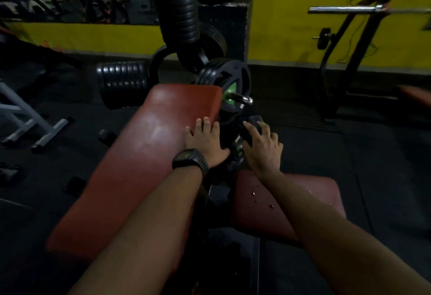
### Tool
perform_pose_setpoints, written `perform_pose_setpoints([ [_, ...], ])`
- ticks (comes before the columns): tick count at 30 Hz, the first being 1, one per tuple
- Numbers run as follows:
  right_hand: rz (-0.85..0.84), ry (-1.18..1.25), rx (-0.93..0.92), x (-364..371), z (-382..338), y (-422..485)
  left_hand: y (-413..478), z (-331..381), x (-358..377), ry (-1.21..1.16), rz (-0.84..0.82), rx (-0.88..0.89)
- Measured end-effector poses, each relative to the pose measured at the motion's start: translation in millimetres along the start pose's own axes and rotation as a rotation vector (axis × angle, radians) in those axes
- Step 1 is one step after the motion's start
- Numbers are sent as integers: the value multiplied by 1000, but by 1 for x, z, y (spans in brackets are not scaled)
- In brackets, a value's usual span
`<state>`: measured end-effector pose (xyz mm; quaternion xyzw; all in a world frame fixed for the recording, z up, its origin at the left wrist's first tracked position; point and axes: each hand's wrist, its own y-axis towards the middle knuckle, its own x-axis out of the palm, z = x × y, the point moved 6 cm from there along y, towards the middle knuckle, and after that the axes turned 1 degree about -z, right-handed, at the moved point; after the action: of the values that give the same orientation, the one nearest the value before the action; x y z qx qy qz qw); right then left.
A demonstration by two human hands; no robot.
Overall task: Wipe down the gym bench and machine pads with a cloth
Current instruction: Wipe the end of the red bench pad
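Note:
A long red bench pad (140,154) slopes from the lower left up to the centre. A smaller dark red seat pad (303,189) lies at the lower right, with a few wet drops on it. My left hand (205,141), a black watch on its wrist, rests flat on the right edge of the long pad with its fingers straight. My right hand (263,148) is over the gap between the pads, its fingers bent over a dark cloth (249,127). The cloth is hard to make out in the dim light.
Black weight plates (224,78) with a green hub sit on a chrome peg just beyond the pad. More plate stacks (121,80) stand at the left and behind. A grey frame (28,117) is at the left, a barbell rack (345,38) by the yellow wall.

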<state>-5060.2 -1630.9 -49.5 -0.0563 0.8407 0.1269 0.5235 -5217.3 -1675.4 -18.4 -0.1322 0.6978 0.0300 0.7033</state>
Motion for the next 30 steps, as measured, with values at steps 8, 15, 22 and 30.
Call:
perform_pose_setpoints([
  [8, -244, -76, 30, 55, 109, -94, -58, 79, 111, -41, -220, -47],
  [15, -421, -47, -67, 117, 121, -133, -83, 88, 227, -127, -521, -190],
  [22, -226, -154, -250, 167, 130, -138, -60, 74, 294, -170, -414, -77],
  [30, -172, -230, -452, 190, 107, -125, -51, 60, 318, -256, -331, 20],
])
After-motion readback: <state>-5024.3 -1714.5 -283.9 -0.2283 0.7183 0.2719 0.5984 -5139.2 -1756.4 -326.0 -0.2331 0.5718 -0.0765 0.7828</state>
